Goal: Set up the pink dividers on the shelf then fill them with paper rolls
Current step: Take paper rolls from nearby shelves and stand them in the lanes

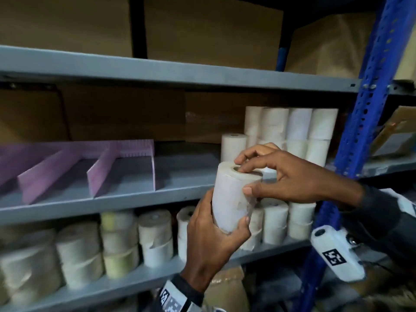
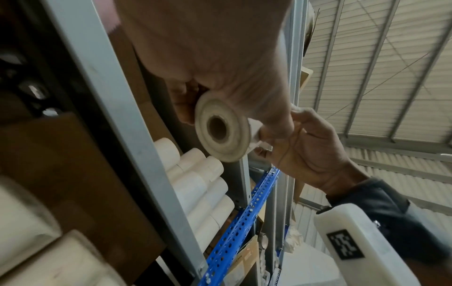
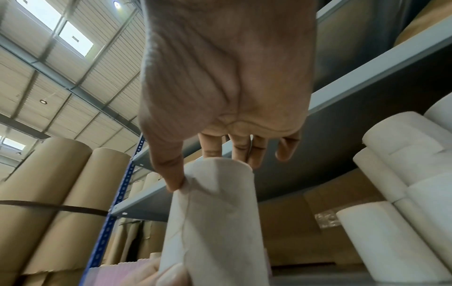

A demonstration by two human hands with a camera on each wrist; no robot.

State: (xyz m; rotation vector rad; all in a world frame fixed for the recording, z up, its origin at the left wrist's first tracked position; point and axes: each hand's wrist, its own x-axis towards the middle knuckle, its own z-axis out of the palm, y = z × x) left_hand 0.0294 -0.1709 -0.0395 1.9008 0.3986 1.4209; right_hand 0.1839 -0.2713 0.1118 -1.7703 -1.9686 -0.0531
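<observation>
The pink dividers point(image 1: 101, 172) stand on the left of the grey middle shelf point(image 1: 112, 199), with nothing in their slots. In front of that shelf's edge I hold one white paper roll point(image 1: 234, 197) upright in both hands. My left hand point(image 1: 221, 224) grips its lower part from below. My right hand point(image 1: 245, 180) pinches the top, fingers on the end near the core and thumb on the side. The left wrist view shows the roll's lower end point(image 2: 220, 129) and core. Seen from the right wrist, the roll point(image 3: 215, 222) hangs under my right hand point(image 3: 208, 170).
Stacked white rolls point(image 1: 299, 131) fill the right end of the middle shelf. Several more rolls point(image 1: 112, 239) line the lower shelf. Cardboard boxes point(image 1: 202, 30) sit on the top shelf. A blue perforated post point(image 1: 364, 109) stands at the right. Tall brown paper rolls point(image 3: 61, 193) stand beyond the rack.
</observation>
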